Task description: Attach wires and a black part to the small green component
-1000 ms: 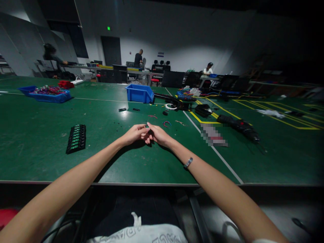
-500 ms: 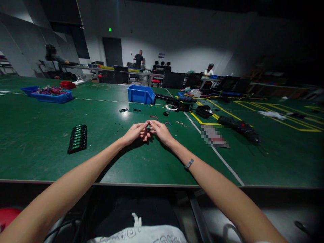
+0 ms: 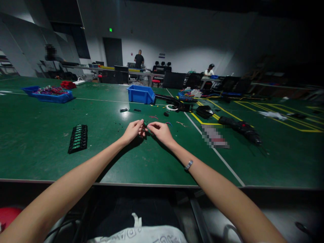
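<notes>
Over the green tabletop, my left hand (image 3: 134,131) pinches a small dark green piece, apparently a circuit board (image 3: 145,124), between thumb and fingers. My right hand (image 3: 162,132) is beside it, thumb and forefinger pressed together at the piece's right edge; whether they grip the board or something tiny on it is hidden. Left of my hands lies a black rack (image 3: 78,138) with a row of green boards in it. Short red wires (image 3: 153,117) and tiny black bits (image 3: 119,126) lie just beyond my hands.
A blue bin (image 3: 140,94) stands ahead, and a blue tray (image 3: 54,98) of coloured wires sits at the far left. A black power tool (image 3: 239,127), a white ring (image 3: 171,107) and black parts lie to the right. People work at benches at the back.
My fingertips have parted slightly, and the right hand has turned so its thumb and forefinger pinch at the edge. More of the green piece now shows in my left fingers.
</notes>
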The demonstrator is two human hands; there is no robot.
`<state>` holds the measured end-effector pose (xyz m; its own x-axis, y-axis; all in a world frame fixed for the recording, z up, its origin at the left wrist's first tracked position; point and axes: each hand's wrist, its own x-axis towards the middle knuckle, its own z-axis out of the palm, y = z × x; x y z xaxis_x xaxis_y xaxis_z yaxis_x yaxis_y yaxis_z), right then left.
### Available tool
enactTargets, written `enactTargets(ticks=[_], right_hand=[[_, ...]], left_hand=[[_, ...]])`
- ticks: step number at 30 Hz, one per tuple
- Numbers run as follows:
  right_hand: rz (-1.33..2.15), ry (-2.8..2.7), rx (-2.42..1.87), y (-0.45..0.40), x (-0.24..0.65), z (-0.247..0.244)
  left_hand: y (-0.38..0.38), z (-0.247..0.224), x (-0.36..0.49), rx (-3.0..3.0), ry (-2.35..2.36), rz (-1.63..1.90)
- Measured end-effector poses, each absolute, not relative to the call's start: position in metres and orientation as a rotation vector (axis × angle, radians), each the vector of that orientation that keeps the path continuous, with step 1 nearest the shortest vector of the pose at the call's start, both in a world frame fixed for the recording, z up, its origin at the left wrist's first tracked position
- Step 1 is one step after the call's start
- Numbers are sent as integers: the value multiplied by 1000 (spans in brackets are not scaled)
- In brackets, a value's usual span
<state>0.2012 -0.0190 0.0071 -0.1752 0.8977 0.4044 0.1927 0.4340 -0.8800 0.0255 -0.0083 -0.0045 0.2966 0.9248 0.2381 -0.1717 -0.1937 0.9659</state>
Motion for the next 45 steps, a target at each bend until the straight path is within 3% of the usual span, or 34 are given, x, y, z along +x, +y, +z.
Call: enactTargets(ticks=[18, 45], right_hand=[[1063, -1477, -981, -14, 202, -1], [1059, -1432, -966, -19, 200, 8]], left_hand=[[-16, 4, 26, 1397, 748, 1124], [-14, 0, 28, 1315, 723, 1119]])
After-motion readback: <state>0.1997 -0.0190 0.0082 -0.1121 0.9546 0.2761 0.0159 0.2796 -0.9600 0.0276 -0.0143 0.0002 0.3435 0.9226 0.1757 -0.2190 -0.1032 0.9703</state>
